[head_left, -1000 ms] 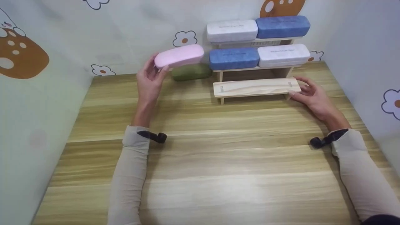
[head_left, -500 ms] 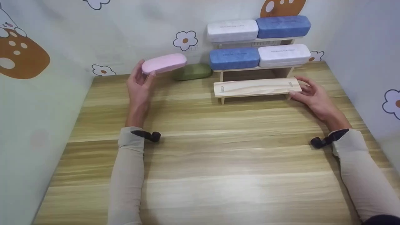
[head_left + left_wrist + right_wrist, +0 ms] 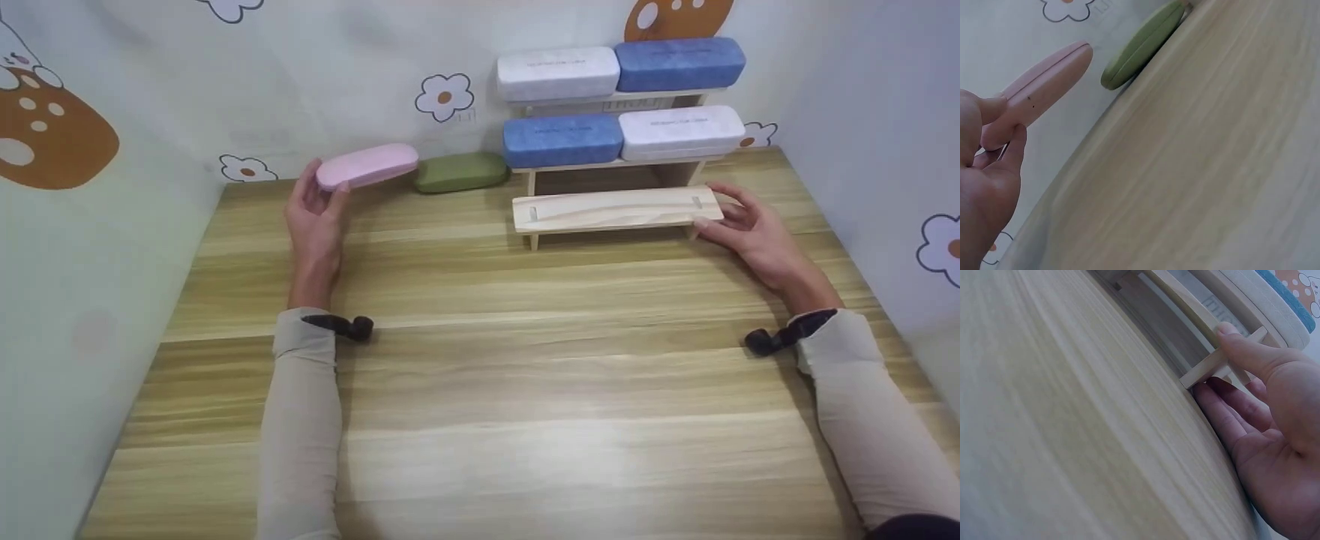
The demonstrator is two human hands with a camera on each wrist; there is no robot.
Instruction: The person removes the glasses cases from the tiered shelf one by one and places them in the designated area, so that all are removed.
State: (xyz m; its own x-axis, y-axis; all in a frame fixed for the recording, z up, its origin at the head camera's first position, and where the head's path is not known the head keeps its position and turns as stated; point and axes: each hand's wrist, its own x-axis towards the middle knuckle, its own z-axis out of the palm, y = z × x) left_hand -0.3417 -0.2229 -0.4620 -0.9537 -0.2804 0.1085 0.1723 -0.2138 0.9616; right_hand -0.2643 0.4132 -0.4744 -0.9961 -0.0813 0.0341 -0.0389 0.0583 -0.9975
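My left hand [image 3: 315, 225] grips the left end of a pink glasses case [image 3: 367, 166] between thumb and fingers. In the left wrist view the pink case [image 3: 1053, 84] hangs in the air, tilted, apart from the table. To its right a green glasses case [image 3: 461, 173] lies on the table by the back wall. My right hand [image 3: 761, 238] holds the right end of the low front step [image 3: 615, 209] of a wooden tiered rack, thumb on the front edge. In the right wrist view the fingers [image 3: 1224, 413] reach behind the step's leg [image 3: 1204, 370].
A blue case [image 3: 562, 141] and a white case [image 3: 681, 133] stand on the rack's middle tier. Above them, on the top tier, sit another white case [image 3: 558, 73] and blue case [image 3: 680, 64]. Patterned walls [image 3: 322, 82] border the wooden table [image 3: 525, 360].
My left hand has carried the pink case leftward and down, away from the rack and off the green case, which now shows fully. My right hand has stayed on the front step.
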